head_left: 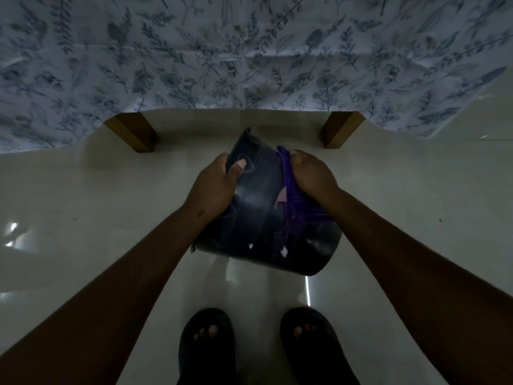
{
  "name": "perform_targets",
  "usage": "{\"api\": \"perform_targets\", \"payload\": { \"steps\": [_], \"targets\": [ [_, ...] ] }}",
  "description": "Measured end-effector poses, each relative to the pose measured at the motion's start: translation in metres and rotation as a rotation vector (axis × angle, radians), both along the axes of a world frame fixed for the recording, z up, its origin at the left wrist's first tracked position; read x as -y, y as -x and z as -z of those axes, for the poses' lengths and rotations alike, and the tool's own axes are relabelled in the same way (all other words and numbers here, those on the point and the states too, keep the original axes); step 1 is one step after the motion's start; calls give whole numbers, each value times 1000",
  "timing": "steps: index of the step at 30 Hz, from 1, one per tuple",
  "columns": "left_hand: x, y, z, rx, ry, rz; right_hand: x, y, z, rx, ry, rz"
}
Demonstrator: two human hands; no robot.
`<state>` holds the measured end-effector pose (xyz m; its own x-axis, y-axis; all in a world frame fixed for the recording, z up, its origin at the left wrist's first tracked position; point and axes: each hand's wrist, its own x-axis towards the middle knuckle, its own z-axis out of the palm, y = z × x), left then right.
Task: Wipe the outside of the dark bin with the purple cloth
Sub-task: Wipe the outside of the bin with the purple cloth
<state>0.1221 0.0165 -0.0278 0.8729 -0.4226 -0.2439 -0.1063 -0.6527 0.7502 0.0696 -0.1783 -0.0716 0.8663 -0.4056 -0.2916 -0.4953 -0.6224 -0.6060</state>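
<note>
The dark bin [263, 218] is held tilted in the air above the floor, its glossy side facing me and its rim pointing away. My left hand [215, 187] grips the bin's left side near the rim, thumb on the outer wall. My right hand [312, 173] presses the purple cloth [291, 195] against the bin's right side; the cloth trails down the wall in a crumpled strip. Part of the cloth is hidden under my palm.
A bed with a floral sheet [249, 51] hangs over two wooden legs [133, 132] [340, 129] just beyond the bin. Pale glossy floor tiles [83, 218] lie all around. My feet in dark sandals [206, 343] [308, 340] stand below the bin.
</note>
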Motion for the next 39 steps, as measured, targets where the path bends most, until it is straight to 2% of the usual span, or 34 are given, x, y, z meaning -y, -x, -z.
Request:
{"api": "perform_targets", "payload": {
  "steps": [2,4,6,9,11,15,18,20,21,24,26,27,29,31,33,36,37,39],
  "targets": [
    [-4,4,1,-12,-6,-7,-2,-1,0,-41,3,-12],
    [-6,0,3,-12,-31,7,-29,27,-6,123,130,-67],
    [-1,-7,2,-22,-55,35,-63,69,-11,216,274,-224],
    [14,-15,-1,-10,-86,66,-90,113,-8,245,445,-484],
    [15,-14,-4,33,-108,37,-85,109,-5,256,448,-512],
    [-4,4,0,198,-135,8,-44,59,-13,273,335,-264],
    [-9,17,5,211,-46,-17,-2,16,-14,208,171,-51],
    [-1,16,7,226,-15,-63,0,4,-14,178,102,13],
    [4,13,7,235,-19,-74,-8,9,-15,196,142,4],
    [6,0,9,254,-46,-34,-53,59,-11,256,373,-256],
    [2,-3,13,278,-23,-4,-74,91,-2,270,478,-484],
    [0,0,14,293,-2,-6,-75,96,1,275,504,-532],
    [-3,8,14,319,26,-22,-63,82,-2,276,478,-484],
    [-6,16,13,323,27,-39,-48,55,-11,271,391,-286],
    [-7,23,10,319,30,-41,-19,30,-18,212,165,-59],
    [-9,28,7,308,-7,-45,8,4,-14,-88,-218,26],
    [-11,29,7,312,-30,-43,4,7,-13,-96,-229,30],
    [-13,29,9,341,-86,-39,-18,30,-9,15,-134,73]
  ]
}}
